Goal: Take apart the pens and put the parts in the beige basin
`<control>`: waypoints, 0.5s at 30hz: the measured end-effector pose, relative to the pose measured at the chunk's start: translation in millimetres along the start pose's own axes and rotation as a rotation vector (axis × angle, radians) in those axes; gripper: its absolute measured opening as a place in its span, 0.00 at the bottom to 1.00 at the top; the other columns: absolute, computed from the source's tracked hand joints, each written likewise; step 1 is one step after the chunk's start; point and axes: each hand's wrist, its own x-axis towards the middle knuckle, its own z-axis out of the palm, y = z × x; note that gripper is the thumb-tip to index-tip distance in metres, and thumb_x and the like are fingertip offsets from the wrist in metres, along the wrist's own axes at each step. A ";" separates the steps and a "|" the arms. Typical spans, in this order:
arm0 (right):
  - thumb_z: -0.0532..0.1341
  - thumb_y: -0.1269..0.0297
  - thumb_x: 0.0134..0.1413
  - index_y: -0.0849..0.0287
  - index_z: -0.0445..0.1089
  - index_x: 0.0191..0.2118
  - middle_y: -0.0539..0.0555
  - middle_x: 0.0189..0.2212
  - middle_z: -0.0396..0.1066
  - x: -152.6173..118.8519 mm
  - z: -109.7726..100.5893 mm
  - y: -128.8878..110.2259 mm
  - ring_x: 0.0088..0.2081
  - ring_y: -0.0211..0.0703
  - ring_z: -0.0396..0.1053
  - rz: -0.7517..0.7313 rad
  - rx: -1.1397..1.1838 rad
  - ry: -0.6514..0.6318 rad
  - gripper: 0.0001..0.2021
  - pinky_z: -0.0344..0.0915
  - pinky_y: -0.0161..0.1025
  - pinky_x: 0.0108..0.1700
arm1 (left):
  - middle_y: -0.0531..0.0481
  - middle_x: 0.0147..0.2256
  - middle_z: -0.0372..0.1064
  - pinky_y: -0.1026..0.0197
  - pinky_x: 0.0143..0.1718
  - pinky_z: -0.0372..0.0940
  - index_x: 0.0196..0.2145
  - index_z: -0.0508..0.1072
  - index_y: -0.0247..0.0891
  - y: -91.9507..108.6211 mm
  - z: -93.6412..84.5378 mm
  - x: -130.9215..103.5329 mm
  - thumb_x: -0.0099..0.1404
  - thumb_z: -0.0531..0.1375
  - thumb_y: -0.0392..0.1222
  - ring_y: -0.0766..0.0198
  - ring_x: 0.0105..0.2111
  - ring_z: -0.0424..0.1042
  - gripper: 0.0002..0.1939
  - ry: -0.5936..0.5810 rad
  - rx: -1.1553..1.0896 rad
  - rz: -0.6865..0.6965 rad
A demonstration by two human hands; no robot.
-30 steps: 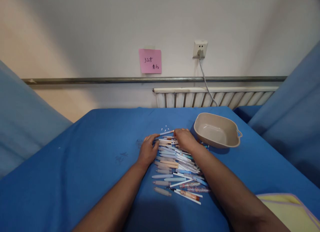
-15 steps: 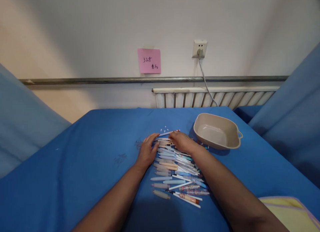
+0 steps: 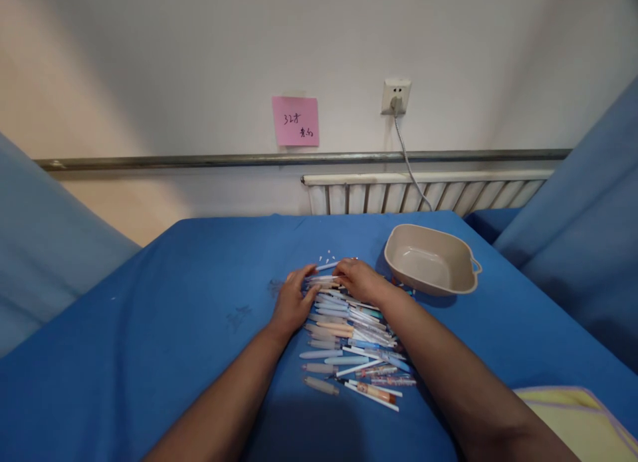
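Many pens and white sticks [image 3: 333,314] lie crosswise in a long row on the blue cloth. At the row's far end, my left hand [image 3: 295,301] rests against the left tips of the pens, its thumb apart from its fingers. Opposite it, my right hand [image 3: 361,280] has its fingers curled down over the pens at that same end, partly hiding them. One white pen [image 3: 326,266] spans the space between the two hands. A few tiny white bits [image 3: 327,256] lie just beyond. The nearest pens include an orange-and-brown one [image 3: 377,392].
A beige plastic basin [image 3: 429,266] stands to the right of the pens. At the lower right lies a yellow cloth [image 3: 568,422]. Behind the blue-covered table [image 3: 164,302] are a radiator [image 3: 379,196], a metal rail [image 3: 224,160] and a plugged-in cable [image 3: 406,149]. Blue curtains [image 3: 588,216] hang either side.
My right hand has shifted very slightly left along the far pens. My left hand stays at their left ends. The whole view has drifted a little.
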 end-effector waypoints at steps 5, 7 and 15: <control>0.58 0.70 0.57 0.60 0.70 0.38 0.54 0.36 0.70 1.2 -2.7 -2.6 0.38 0.39 0.66 -0.021 0.004 -0.006 0.05 0.59 0.35 0.42 | 0.48 0.29 0.72 0.56 0.40 0.63 0.32 0.73 0.38 -1.8 -0.3 0.8 0.68 0.48 0.45 0.59 0.34 0.70 0.17 -0.031 0.068 -0.029; 0.59 0.69 0.56 0.60 0.70 0.37 0.54 0.36 0.70 1.1 -3.7 -3.4 0.38 0.39 0.66 -0.026 0.001 -0.012 0.04 0.59 0.35 0.42 | 0.49 0.25 0.70 0.56 0.39 0.63 0.27 0.72 0.38 -2.5 -1.1 1.4 0.68 0.46 0.45 0.59 0.31 0.69 0.20 -0.034 0.080 -0.045; 0.58 0.69 0.57 0.60 0.70 0.37 0.54 0.36 0.70 1.1 -3.0 -3.5 0.40 0.40 0.66 -0.041 -0.018 -0.031 0.04 0.57 0.36 0.44 | 0.48 0.39 0.72 0.57 0.46 0.61 0.41 0.72 0.40 3.7 -1.3 0.5 0.66 0.52 0.45 0.59 0.42 0.69 0.12 -0.076 0.026 0.063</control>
